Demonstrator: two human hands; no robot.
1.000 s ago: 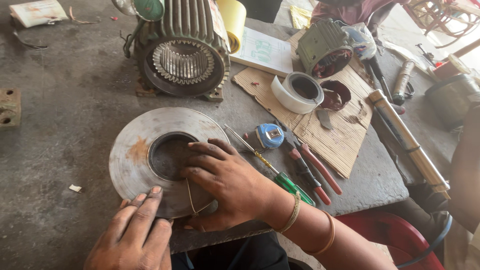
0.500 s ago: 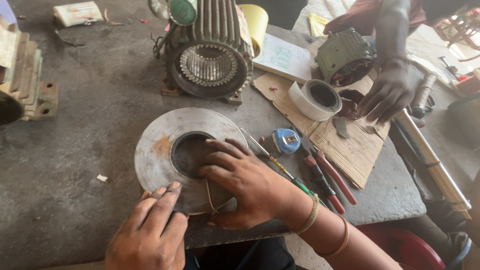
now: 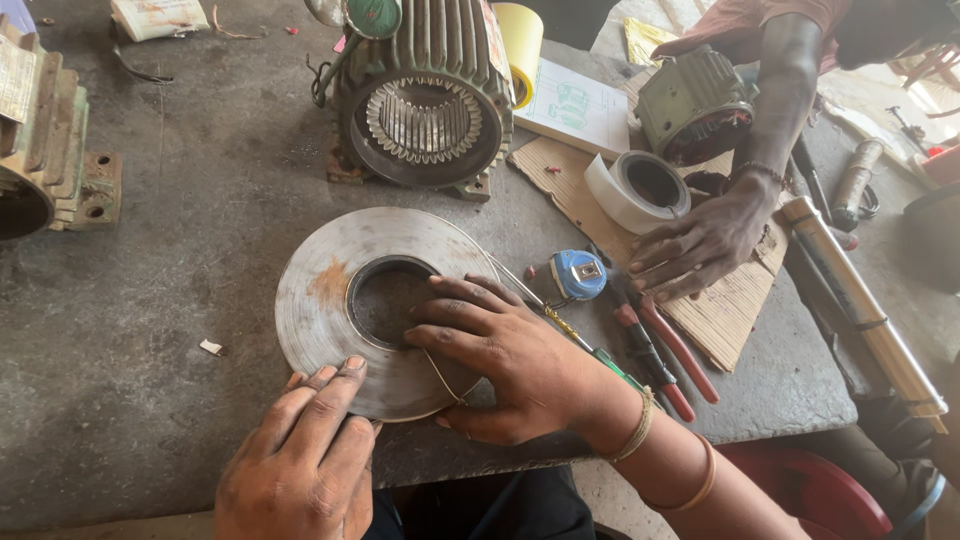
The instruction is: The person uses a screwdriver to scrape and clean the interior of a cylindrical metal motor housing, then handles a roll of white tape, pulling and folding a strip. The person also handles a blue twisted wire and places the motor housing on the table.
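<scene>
Bench inventory, as we see it from the head camera.

Disc [image 3: 320, 300]: flat steel ring with a round centre hole and rust patches, lying on the grey bench [image 3: 180, 220] just left of middle.

Our right hand [image 3: 500, 350]: laid palm down on the disc at its 4 o'clock, fingers spread, tips at the hole's rim. A thin wire [image 3: 445, 378] loops under it across the disc edge. The hand presses flat; we see nothing pinched.

Our left hand [image 3: 300, 460]: at the disc's 6 o'clock, fingers together and extended, tips touching the outer rim. It grips nothing.

Stator [image 3: 425, 95]: finned motor housing with a slotted core, at 12 o'clock from the disc, well apart from it.

Second housing [image 3: 45, 140]: at 10 o'clock, cut off by the frame edge.

Tape measure [image 3: 578, 275]: blue, just beside our right hand at 2 o'clock.

Pliers [image 3: 665, 350]: red-handled, at 3 o'clock, beside a screwdriver [image 3: 585, 345] with a green handle.

Cardboard [image 3: 720, 310]: at 3 o'clock, bearing a tape roll [image 3: 635, 190].

Another person's hand [image 3: 700, 245]: resting fingers spread on the cardboard, near a green motor [image 3: 695, 100].
</scene>
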